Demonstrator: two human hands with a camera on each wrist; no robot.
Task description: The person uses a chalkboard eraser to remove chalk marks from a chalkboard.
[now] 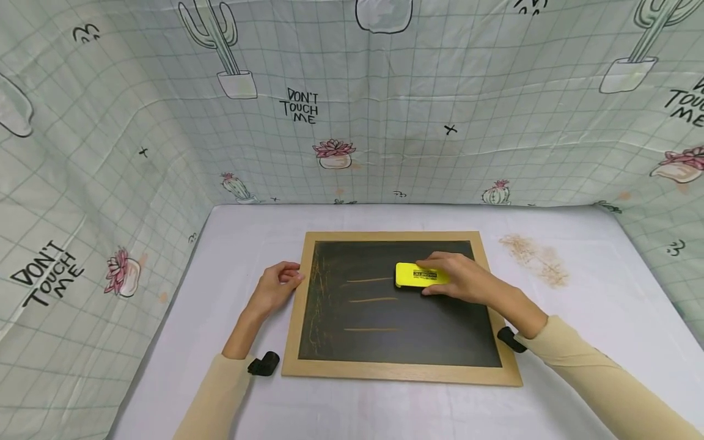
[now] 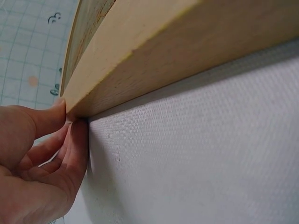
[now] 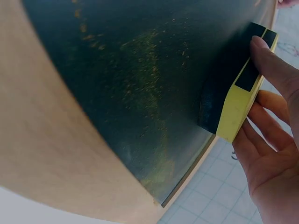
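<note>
Two hands work at one board (image 1: 440, 333), set in one wooden frame (image 1: 401, 370) on the white table (image 1: 616, 293). The right hand (image 1: 461, 278) grips the single eraser (image 1: 409, 275), thumb on one side and fingers on the other; it lies against the board's dark face, right of the middle and toward the far edge. The left hand (image 1: 273, 287) pinches the left edge of the frame between thumb and fingers.

Three short chalk strokes (image 1: 374, 300) run across the board, one above another; the far one ends beside the eraser, and whether it runs on beneath cannot be told. Faint chalk marks (image 1: 316, 305) down the left side are too broken to count. Two brown smudges (image 1: 517, 247), blurring together, stain the table at right.

The right hand hides one end of the eraser, and its print is hard to read. Both sleeves (image 1: 214, 397) are cut off below. In the left wrist view, only a sliver of the board's face shows.
</note>
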